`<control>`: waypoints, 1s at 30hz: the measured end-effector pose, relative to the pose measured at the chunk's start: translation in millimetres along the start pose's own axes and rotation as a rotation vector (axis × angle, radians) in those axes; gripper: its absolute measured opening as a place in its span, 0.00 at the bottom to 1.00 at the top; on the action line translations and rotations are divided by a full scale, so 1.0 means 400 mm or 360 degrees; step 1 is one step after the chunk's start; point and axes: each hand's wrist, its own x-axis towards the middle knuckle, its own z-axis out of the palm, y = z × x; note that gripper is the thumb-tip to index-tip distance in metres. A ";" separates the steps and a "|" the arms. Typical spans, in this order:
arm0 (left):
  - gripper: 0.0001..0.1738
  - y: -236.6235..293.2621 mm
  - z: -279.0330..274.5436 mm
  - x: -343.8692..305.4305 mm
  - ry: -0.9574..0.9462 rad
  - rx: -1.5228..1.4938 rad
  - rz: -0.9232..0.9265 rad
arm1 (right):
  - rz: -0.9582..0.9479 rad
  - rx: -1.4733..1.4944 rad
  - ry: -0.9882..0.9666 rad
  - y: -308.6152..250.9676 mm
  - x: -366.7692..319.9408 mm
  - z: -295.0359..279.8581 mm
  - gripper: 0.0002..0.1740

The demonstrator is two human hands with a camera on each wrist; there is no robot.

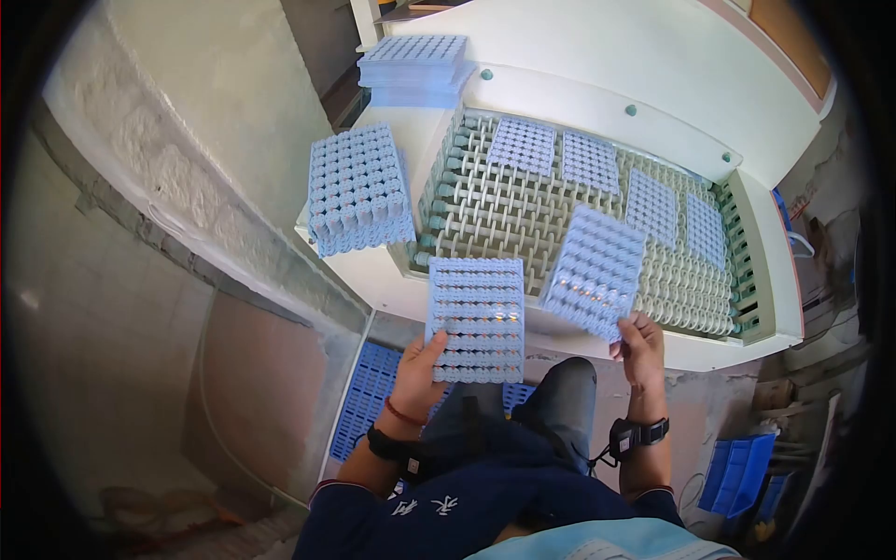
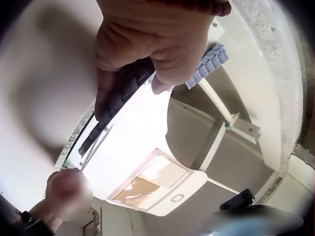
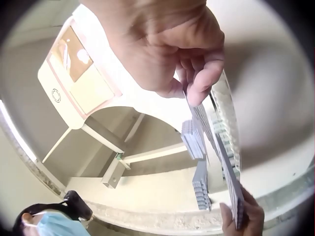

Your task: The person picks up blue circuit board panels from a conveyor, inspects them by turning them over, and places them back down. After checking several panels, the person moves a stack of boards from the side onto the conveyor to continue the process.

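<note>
The left hand (image 1: 417,369) grips a blue plastic tray (image 1: 476,317) by its near corner, at the near edge of the white machine (image 1: 597,103). The right hand (image 1: 642,347) pinches a second tray (image 1: 595,271), tilted over the roller bed (image 1: 495,219). Both are bumpy, with rows of little round cups. Four more trays (image 1: 523,145) lie flat in that ridged bed. Only the right wrist view shows the tray side-on, very thin.
</note>
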 end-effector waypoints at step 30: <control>0.23 0.000 0.009 0.001 -0.0217 0.0018 -0.0233 | -0.0386 -0.1072 0.0470 -0.024 0.028 0.002 0.12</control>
